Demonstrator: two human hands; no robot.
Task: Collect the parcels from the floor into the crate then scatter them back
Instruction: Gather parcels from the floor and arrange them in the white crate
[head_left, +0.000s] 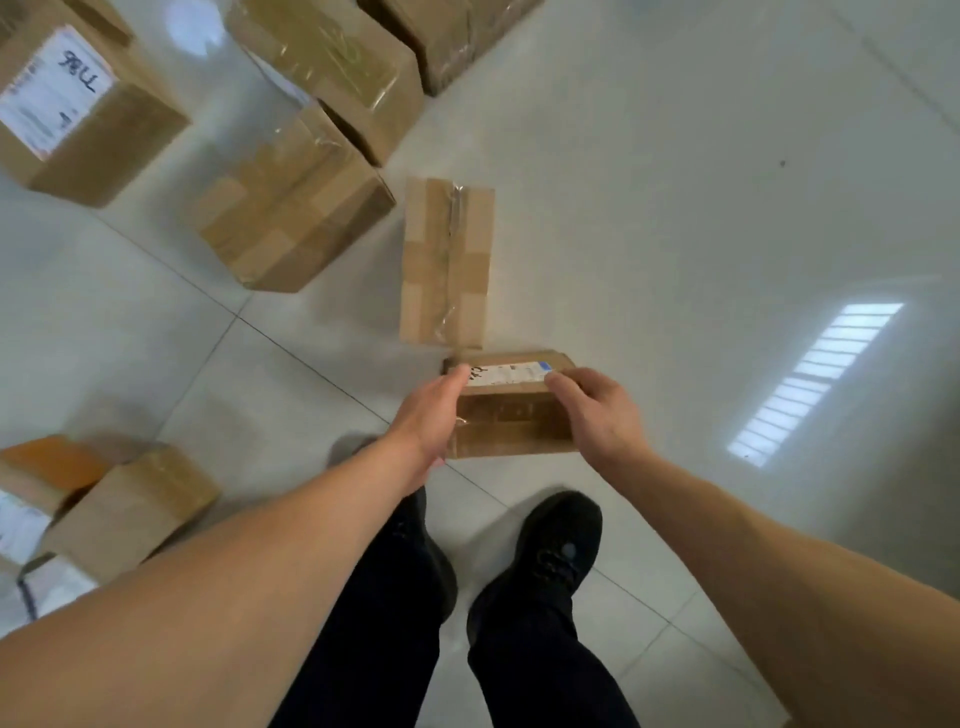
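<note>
A small brown cardboard parcel (511, 415) with a white label on its far top edge sits between my two hands, just above the tiled floor. My left hand (434, 415) holds its left side, the thumb reaching the top edge. On the parcel's right side my right hand (597, 410) grips with fingers curled over the top corner. A flat taped parcel (447, 262) lies on the floor just beyond it. No crate is in view.
Several larger cardboard boxes (291, 208) stand on the floor at the upper left, one with a white label (52, 88). More boxes (130, 504) sit at the lower left. My black shoes (545, 561) stand below the parcel. Bare tiles lie to the right.
</note>
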